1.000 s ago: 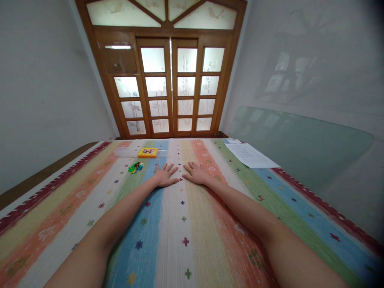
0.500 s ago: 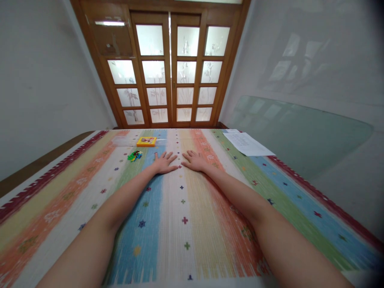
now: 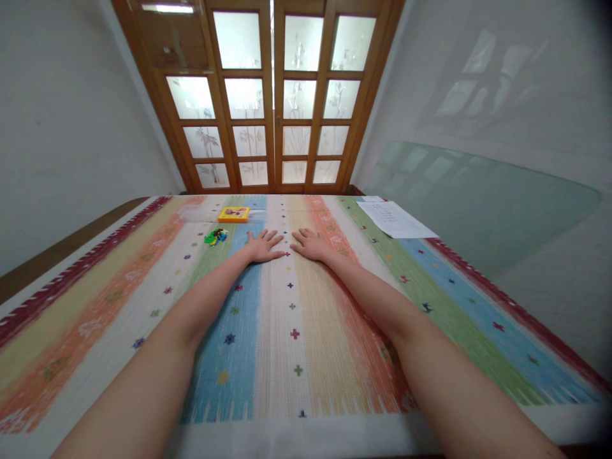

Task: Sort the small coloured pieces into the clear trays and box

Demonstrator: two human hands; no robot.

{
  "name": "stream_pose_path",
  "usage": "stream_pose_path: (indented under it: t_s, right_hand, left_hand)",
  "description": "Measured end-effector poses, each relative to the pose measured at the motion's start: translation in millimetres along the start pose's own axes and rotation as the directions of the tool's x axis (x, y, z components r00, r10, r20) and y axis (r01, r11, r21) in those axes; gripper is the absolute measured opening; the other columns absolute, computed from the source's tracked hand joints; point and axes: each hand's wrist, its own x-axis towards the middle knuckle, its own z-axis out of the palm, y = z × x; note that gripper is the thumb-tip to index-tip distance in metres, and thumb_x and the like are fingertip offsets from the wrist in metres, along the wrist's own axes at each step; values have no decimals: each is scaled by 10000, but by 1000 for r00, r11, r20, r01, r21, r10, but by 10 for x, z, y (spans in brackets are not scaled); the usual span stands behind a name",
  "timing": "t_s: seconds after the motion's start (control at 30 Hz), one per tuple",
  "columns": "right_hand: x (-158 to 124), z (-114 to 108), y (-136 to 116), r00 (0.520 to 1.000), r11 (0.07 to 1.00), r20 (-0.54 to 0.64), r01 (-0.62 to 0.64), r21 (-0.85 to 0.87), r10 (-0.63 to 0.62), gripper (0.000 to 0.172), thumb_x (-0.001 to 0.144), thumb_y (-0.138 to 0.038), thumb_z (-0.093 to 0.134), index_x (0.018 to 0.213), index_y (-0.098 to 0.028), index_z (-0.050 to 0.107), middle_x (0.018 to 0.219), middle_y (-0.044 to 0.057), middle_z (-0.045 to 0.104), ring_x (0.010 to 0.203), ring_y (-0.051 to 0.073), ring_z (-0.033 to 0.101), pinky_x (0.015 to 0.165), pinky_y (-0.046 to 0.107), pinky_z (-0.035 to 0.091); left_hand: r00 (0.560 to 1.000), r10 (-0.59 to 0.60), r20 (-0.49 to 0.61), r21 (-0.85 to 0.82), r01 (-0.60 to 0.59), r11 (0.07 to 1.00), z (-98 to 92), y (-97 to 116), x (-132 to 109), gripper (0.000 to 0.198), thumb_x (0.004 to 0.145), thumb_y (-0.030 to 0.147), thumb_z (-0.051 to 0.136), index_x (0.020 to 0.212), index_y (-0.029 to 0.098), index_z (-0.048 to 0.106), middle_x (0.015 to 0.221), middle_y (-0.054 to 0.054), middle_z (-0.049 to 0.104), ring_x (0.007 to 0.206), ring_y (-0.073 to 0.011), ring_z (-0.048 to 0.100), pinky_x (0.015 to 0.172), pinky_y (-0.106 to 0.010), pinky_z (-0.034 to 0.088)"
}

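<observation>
My left hand (image 3: 262, 247) lies palm down on the striped tablecloth (image 3: 277, 376), fingers spread, over a blue and white stripe. Beside it, a short gap away, my right hand (image 3: 310, 245) rests flat with its fingers stretched out, on the yellow and orange stripes. Neither holds anything. Left of my left hand is a small heap of green, blue, yellow and brown pieces (image 3: 216, 237), too small to make out singly. Just behind that sits a flat yellow box (image 3: 234, 215) with a picture on its top. A clear plastic bag (image 3: 196, 213) lies beside the box.
White printed sheets (image 3: 396, 219) lie at the table's far right. Beyond the far edge stand wooden doors (image 3: 273, 127) with frosted panes. A pale green glass-like panel (image 3: 478, 204) is on the right wall, and a brown edge (image 3: 71, 242) runs along the left.
The view has tipped slightly downward, so the table and everything on it sit a little higher. Both hands stay flat in the same place on the cloth.
</observation>
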Motion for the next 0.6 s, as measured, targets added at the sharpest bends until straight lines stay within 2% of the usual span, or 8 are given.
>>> stream_pose_path:
  t_s: [0.2, 0.27, 0.4, 0.6]
  right_hand:
    - [47, 5, 14, 999, 999, -18, -37, 2, 37, 801, 1016, -761, 279, 1641, -279, 410, 1737, 116, 293, 1593, 381, 249, 1260, 625, 207]
    - [41, 11, 22, 999, 999, -8, -47, 3, 47, 811, 1014, -759, 276, 1647, -268, 402, 1748, 119, 265, 1601, 385, 228, 1262, 636, 196]
    - [-10, 24, 57, 999, 999, 18, -46, 9, 46, 838, 1007, -770, 259, 1672, -269, 354, 1763, 109, 220, 1616, 379, 192, 1279, 625, 160]
    - [-128, 36, 80, 999, 999, 7, -53, -5, 53, 833, 1010, -779, 229, 1678, -294, 338, 1767, 91, 216, 1622, 366, 190, 1289, 607, 144]
  left_hand:
    - [1000, 2, -29, 2, -2, 1000, -14, 18, -26, 860, 942, 852, 309, 1685, 422, 253, 1790, -7, 129, 1638, -416, 76, 1227, -779, 4]
    - [996, -53, -69, 0, 53, 999, 1, 9, -53, 840, 960, 834, 262, 1678, 400, 293, 1785, -21, 169, 1634, -421, 97, 1235, -766, 20]
    - [962, -247, -119, -18, 247, 969, 40, -66, -133, 900, 936, 860, 243, 1681, 360, 307, 1782, -69, 182, 1615, -482, 109, 1210, -794, 73]
    - [957, -275, -90, -10, 276, 961, 58, -213, -242, 929, 905, 889, 260, 1690, 391, 262, 1793, -64, 118, 1616, -500, 72, 1192, -813, 81]
